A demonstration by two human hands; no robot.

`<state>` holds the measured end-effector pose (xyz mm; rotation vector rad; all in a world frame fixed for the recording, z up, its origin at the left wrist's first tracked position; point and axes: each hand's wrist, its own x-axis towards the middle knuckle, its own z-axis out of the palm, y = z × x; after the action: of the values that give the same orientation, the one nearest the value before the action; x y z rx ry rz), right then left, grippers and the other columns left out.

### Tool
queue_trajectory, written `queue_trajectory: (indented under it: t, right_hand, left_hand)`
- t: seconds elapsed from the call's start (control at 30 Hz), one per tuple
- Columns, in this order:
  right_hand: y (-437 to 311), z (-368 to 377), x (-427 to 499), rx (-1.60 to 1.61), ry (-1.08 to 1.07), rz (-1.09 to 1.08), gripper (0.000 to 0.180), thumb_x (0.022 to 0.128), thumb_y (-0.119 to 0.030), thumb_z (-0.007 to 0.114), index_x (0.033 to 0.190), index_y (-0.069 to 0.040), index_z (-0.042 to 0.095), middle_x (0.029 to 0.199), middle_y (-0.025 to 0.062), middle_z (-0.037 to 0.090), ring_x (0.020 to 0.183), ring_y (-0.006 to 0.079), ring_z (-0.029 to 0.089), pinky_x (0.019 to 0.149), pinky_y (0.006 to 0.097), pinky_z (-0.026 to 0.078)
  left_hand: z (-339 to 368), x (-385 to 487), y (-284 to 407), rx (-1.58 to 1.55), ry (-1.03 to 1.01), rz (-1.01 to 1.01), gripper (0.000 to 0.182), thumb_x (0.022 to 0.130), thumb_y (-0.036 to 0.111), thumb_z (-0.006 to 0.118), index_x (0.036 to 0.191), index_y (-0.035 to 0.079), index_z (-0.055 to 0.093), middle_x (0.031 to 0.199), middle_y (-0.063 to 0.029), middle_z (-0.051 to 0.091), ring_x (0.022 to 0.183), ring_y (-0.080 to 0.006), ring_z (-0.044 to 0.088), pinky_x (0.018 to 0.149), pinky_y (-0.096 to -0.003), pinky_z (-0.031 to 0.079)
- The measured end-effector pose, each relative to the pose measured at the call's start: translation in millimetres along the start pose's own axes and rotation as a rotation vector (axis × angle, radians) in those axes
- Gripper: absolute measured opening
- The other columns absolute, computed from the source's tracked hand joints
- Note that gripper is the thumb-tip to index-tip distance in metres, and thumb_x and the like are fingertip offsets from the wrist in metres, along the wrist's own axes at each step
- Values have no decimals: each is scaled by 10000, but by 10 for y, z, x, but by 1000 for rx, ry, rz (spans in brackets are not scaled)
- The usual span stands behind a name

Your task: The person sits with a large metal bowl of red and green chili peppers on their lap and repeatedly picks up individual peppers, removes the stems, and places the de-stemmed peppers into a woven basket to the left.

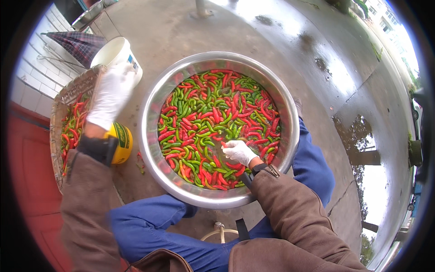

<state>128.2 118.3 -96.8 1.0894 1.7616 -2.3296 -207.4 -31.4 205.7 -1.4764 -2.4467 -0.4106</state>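
Note:
A large round metal basin point(219, 200) stands between my knees, with red and green chili peppers point(204, 115) floating in water. My right hand point(239, 152), in a white glove, is over the lower right of the peppers, its fingertips closed on a small red pepper point(224, 145). My left hand point(114, 91), also white-gloved and blurred, is above the gap between a wicker basket point(56, 119) and a white plastic bucket point(112, 51). Its fingers are too blurred to tell whether they hold anything. More peppers point(74, 122) lie in the basket.
A yellow container point(124, 142) stands beside the basket, partly behind my left wrist. A folded plaid umbrella point(73, 42) leans near the tiled wall. A few pepper scraps point(140, 165) lie on the concrete. Wet, puddled ground point(340, 78) stretches to the right.

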Motion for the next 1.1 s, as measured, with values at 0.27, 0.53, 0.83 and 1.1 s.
queue_trajectory:
  t: [0.27, 0.53, 0.83, 1.1]
  right_hand:
    - [-181, 6, -114, 90, -31, 133, 216, 929, -225, 597, 962, -37, 698, 784, 33, 671, 599, 84, 609, 535, 210, 453]
    - [-57, 154, -13, -262, -166, 35, 205, 885, -149, 603, 1004, -9, 693, 773, 23, 665, 605, 104, 627, 554, 251, 487]
    - [50, 3, 1, -84, -144, 136, 215, 909, -157, 606, 1031, -5, 697, 826, 32, 688, 642, 97, 652, 583, 214, 507]
    - [29, 161, -21, -548, -20, -121, 176, 850, -128, 599, 890, 18, 689, 629, 98, 630, 561, 171, 633, 574, 308, 510]
  left_hand:
    - [2018, -887, 1245, -320, -529, 353, 242, 835, 163, 567, 1017, 26, 650, 933, -184, 653, 963, -330, 632, 836, -423, 495]
    - [2679, -1695, 1588, -401, -678, 223, 219, 878, 183, 512, 904, 49, 683, 844, -192, 674, 827, -362, 657, 748, -442, 513]
    - [2734, -1728, 1424, -1061, -1143, -607, 336, 952, 228, 536, 876, -73, 664, 741, -151, 680, 575, -256, 664, 481, -361, 515]
    - [2798, -1772, 1492, -1071, -1054, -687, 289, 937, 219, 565, 907, -49, 667, 747, -142, 677, 560, -253, 647, 498, -342, 513]
